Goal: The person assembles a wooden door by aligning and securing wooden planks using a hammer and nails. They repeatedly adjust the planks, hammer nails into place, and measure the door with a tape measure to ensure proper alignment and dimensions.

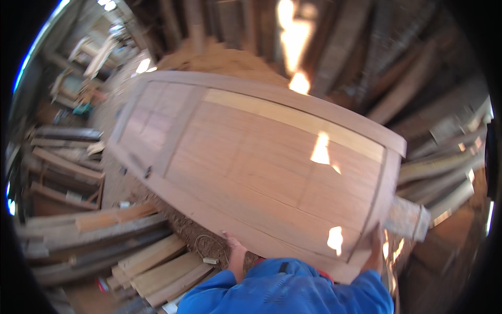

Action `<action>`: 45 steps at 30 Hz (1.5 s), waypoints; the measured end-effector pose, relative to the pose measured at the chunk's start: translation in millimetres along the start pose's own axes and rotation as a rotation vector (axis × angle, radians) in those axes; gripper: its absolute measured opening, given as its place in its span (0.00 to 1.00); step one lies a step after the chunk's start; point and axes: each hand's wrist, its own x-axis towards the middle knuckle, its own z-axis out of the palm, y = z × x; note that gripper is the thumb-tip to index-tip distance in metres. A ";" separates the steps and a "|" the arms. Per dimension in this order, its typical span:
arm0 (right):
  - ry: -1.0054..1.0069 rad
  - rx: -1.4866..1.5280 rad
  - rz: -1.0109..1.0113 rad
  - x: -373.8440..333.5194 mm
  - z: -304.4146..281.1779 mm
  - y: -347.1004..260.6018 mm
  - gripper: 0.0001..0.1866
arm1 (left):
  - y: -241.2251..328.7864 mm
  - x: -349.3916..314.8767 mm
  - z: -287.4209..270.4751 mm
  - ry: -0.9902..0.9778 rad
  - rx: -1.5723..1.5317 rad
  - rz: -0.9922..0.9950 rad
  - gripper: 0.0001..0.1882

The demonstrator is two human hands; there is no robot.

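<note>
A large wooden door (261, 157) with a framed panel and a smaller panel at its far left end stretches across the middle in front of me. A paler strip runs along its far side, and a small dark fitting sits on its near edge toward the left. My left hand (235, 244) grips the near long edge, its underside fingers hidden. At the right end, close to the near corner, my right hand (377, 243) holds the door's edge; its fingers are partly hidden and blurred. Both arms are in blue sleeves.
A rough timber end (408, 219) juts out beyond the door's right end. Stacked boards (164, 269) lie at the lower left, with more planks (65, 167) behind. Timbers (423, 83) lean at the back right. Sawdust (219, 60) is heaped beyond the door.
</note>
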 end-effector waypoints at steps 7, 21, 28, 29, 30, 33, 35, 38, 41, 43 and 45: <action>-0.067 0.399 0.729 19.3 -45.9 -190.5 0.49 | 83.5 -27.0 42.6 0.043 0.124 0.051 0.50; 0.021 0.762 0.636 17.7 -13.5 -180.9 0.44 | 89.9 -8.1 33.1 0.041 0.161 -0.007 0.50; -0.241 0.448 0.880 33.7 -26.6 -176.9 0.50 | 62.6 47.5 -33.3 -0.155 0.200 0.019 0.50; -0.167 0.634 0.787 15.8 -16.5 -156.3 0.50 | 57.4 41.7 -28.2 -0.078 0.206 -0.008 0.50; -0.117 0.831 0.686 12.1 -2.5 -143.0 0.49 | 49.9 35.1 -12.8 0.002 0.200 -0.029 0.50; -0.182 0.857 0.753 1.6 -5.6 -155.9 0.51 | 32.6 22.8 -16.5 0.103 0.151 0.011 0.50; -0.283 1.007 0.591 6.8 26.1 -108.0 0.49 | 21.7 15.2 -16.2 0.179 0.192 0.014 0.52; -0.391 0.982 0.744 7.7 17.9 -121.6 0.51 | -0.3 6.2 -26.2 0.148 0.025 0.040 0.53; -0.278 1.157 0.683 -0.1 21.0 -124.1 0.48 | 17.0 -36.6 35.0 0.017 0.108 0.044 0.51; -0.208 1.315 0.438 -5.7 23.7 -143.2 0.44 | 13.7 -19.2 23.2 -0.085 -0.032 0.089 0.51; -0.181 1.183 0.499 -2.5 1.4 -160.1 0.44 | -4.1 -5.9 18.4 -0.205 -0.088 0.054 0.52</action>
